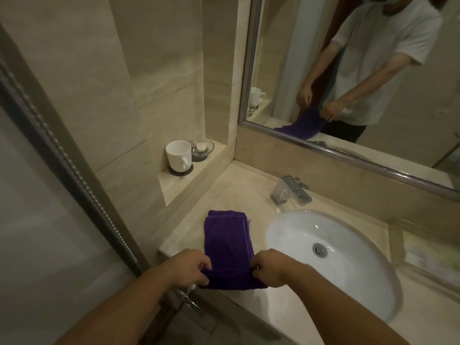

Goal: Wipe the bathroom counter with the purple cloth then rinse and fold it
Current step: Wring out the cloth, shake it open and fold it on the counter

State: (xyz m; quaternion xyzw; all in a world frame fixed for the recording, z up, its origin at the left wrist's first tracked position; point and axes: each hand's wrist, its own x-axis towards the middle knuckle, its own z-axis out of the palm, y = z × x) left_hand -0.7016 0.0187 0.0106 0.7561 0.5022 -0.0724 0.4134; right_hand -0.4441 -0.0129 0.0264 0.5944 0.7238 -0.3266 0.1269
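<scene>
1. Cloth count: one purple cloth [227, 245], folded into a long strip. It lies on the bench [249, 190] just left of the basin, and its near end is lifted at the bench's front edge.
2. Two hands hold that near end. The left hand [189, 267] pinches the left corner and the right hand [271, 267] pinches the right corner.
3. On both hands the fingers [204, 266] are curled and clamped on the cloth.
4. One white oval basin [286, 235] is sunk into the bench, with one metal drain [319, 249] at its centre.
5. One chrome faucet [291, 190] stands behind the basin.
6. One recessed shelf [174, 185] to the left carries one white mug [178, 155] on a dark coaster [181, 170], with one glass dish [202, 146] just beside it.
7. One framed mirror [286, 58] above the bench reflects both hands, the cloth and the mug.
</scene>
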